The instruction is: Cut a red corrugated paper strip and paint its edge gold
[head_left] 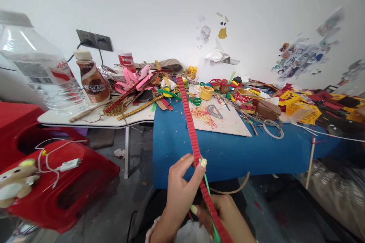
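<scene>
A long, narrow red corrugated paper strip (188, 117) runs from the table's far side down toward my lap. My left hand (179, 186) pinches it near its middle, thumb on top and fingers behind. A thin green strip (207, 184) lies along the red strip's lower part and starts under my left thumb. Lower down, my right hand (228, 210) is closed around the red strip, its fingers partly hidden behind it. The lower ends of both strips leave the picture at the bottom.
A blue-covered table (173, 151) carries a white board (234, 123) with a protractor (214, 111), a yellow tub (207, 92) and craft scraps. Left are a water bottle (42, 68), a coffee bottle (92, 79), a pink glue gun (144, 72) and red stools (85, 170).
</scene>
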A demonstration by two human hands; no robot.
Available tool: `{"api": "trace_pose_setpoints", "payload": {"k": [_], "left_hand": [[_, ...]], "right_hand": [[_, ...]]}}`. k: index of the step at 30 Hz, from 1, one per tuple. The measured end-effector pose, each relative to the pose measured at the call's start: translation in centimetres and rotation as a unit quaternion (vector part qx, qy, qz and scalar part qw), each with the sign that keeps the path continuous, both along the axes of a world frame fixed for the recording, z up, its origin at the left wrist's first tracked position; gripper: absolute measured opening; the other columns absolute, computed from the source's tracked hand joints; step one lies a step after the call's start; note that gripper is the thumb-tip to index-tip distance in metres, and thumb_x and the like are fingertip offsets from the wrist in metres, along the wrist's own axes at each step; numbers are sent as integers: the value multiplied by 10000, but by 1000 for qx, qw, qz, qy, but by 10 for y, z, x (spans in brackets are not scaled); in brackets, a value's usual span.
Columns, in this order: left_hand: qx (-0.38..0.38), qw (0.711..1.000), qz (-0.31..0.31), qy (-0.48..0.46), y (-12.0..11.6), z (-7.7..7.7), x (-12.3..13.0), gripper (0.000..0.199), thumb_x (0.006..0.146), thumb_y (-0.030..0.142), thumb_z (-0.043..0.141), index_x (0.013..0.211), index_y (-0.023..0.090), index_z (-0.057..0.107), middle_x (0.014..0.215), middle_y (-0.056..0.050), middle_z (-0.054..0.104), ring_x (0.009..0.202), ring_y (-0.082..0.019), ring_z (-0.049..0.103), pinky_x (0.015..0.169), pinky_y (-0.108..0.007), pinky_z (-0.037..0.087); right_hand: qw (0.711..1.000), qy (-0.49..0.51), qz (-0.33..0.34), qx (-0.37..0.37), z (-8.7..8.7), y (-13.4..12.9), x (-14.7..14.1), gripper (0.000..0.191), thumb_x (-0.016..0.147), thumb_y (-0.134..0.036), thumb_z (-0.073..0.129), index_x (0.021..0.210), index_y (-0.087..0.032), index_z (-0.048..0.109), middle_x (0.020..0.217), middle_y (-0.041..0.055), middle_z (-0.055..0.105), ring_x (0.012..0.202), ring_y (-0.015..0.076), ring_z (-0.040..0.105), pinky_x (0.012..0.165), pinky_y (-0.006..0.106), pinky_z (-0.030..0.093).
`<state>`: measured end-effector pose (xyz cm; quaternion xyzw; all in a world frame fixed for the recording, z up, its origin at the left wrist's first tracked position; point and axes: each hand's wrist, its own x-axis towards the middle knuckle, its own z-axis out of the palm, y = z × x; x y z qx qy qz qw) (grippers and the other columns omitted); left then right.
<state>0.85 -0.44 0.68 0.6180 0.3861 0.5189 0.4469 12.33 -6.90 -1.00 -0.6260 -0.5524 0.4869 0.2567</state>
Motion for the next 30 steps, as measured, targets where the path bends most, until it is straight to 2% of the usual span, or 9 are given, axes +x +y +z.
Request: {"api": "trace_pose_setpoints", "payload": {"k": [9,15,18,21,25,30], "left_hand": [[4,1000,6,6,-3,3,-2,379,892,405,486,582,189,526,603,6,520,583,-127,483,568,-247,388],[14,1000,10,22,-3,2,0,387,903,398,472,582,189,528,607,8,541,581,-123,497,572,-240,384],[19,999,6,30,1,0,-1,372,905,416,477,617,193,552,611,15,558,594,-128,529,588,-238,404],[30,998,32,33,5,-1,-4,330,924,422,447,722,197,577,675,18,589,649,-130,559,629,-236,421],[45,996,67,36,6,-2,-5,337,953,399,406,694,204,496,629,48,498,589,-106,495,575,-226,388],[80,994,48,53,6,-6,-2,370,970,369,409,647,193,451,593,65,429,542,-94,446,535,-232,367]], "right_hand": [[1000,-4,-13,2,3,-3,-6,473,764,-563,621,517,-170,530,490,2,534,461,98,452,484,224,326],[1000,6,-13,-13,4,-2,-6,506,745,-589,637,486,-181,486,495,-13,513,475,88,433,476,216,316],[999,19,-7,-35,7,-1,-4,552,739,-659,592,467,-200,448,439,-35,434,413,80,394,448,223,319],[998,31,2,-53,10,0,-2,583,735,-711,549,466,-200,471,415,-39,407,381,79,382,423,226,315],[996,56,14,-72,12,1,-2,595,718,-724,562,471,-187,488,420,-37,413,390,68,376,427,220,298],[989,102,34,-99,14,1,2,608,651,-763,592,504,-179,508,448,-44,433,422,67,393,431,208,285]]}}
